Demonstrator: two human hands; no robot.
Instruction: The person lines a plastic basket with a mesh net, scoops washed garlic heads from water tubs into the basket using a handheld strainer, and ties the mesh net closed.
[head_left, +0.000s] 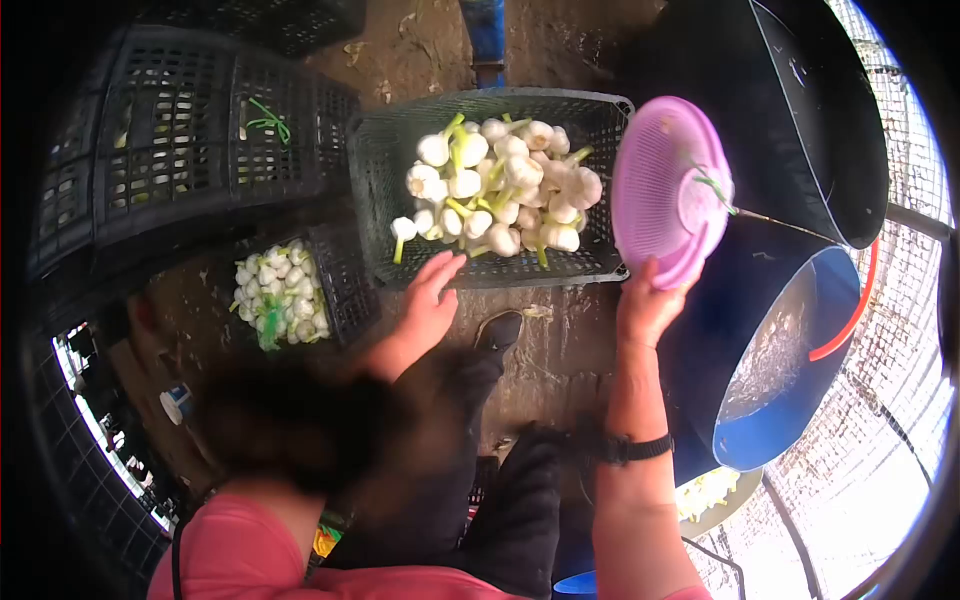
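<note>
My right hand (652, 310) grips the near rim of a purple plastic colander (640, 190), tilted on its side at the right end of a dark plastic crate (385, 190). A piece of green string (712, 184) hangs at the colander. Inside the crate lies a pile of white garlic bulbs (520, 175) with short green stems. My left hand (430, 305) is at the crate's near edge, fingers stretched out and holding nothing. A single garlic bulb (403, 228) lies nearest to it, a little apart from the pile.
Black crates (165, 120) are stacked at the left. More garlic bulbs (285, 290), with green netting, sit below them. To the right stand a blue barrel of water (775, 350) with an orange hose (850, 320) and a dark barrel (810, 110). Pale pieces lie in a basin (710, 495).
</note>
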